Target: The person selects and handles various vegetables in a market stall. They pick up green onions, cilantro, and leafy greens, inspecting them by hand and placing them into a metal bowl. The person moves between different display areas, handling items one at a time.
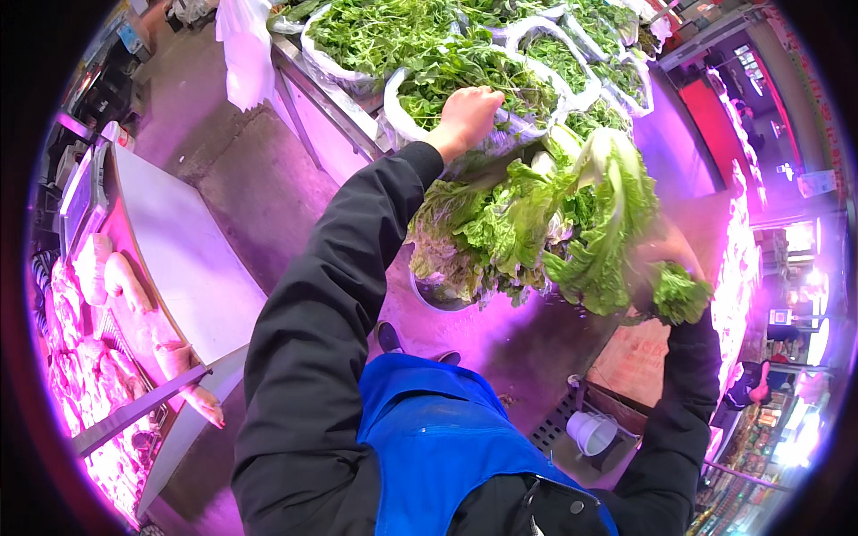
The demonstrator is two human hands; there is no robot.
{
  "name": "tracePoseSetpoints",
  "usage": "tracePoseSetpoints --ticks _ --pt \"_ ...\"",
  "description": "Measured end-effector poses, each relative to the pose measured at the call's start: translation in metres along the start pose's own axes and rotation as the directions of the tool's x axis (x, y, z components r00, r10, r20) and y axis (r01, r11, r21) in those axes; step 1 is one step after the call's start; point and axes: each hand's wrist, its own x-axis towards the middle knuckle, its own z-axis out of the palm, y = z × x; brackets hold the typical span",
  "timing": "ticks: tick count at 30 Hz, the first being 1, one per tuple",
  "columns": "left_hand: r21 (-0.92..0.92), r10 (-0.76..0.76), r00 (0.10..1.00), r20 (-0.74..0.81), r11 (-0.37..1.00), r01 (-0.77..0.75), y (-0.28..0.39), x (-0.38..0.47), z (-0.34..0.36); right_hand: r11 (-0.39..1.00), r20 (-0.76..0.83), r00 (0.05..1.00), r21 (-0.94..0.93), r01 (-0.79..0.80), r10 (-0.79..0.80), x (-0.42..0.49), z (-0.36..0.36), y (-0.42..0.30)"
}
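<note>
My left hand is curled over the near side of a plastic-lined basket of loose leafy greens. Its fingers point away from me, so what they hold, if anything, is hidden. Off to the right, my right hand is blurred by motion and grips a long leafy lettuce with a pale stem. Part of that hand is covered by the leaves. Directly below the basket, more lettuce with frilly, partly browned leaves is heaped over a round metal basin.
More lined baskets of greens stand at the back. White plastic bags hang at the stall's left corner. Cuts of meat lie on a counter at left, beside a metal bar. A white bucket and a cardboard box sit low at right.
</note>
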Motion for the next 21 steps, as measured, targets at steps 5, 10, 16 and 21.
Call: tracePoseSetpoints --ticks 5,10,16,21 --pt "-0.064 -0.005 1.0 0.001 0.998 0.005 -0.005 0.0 0.004 0.997 -0.097 0.992 0.028 -0.077 0.08 -0.027 0.018 -0.037" --pt "-0.102 0.007 1.0 -0.029 0.995 -0.01 -0.01 -0.001 0.007 0.998 -0.019 0.999 0.063 -0.026 0.027 -0.035 0.032 -0.052" --pt "-0.079 -0.016 1.0 0.004 0.997 0.016 -0.007 0.001 0.003 0.997 0.012 0.999 -0.065 -0.034 0.034 0.023 0.011 -0.008" --pt "-0.043 0.0 1.0 -0.007 0.999 0.0 -0.006 0.001 0.004 0.978 0.017 1.0 -0.21 0.013 -0.01 0.117 -0.011 0.039"
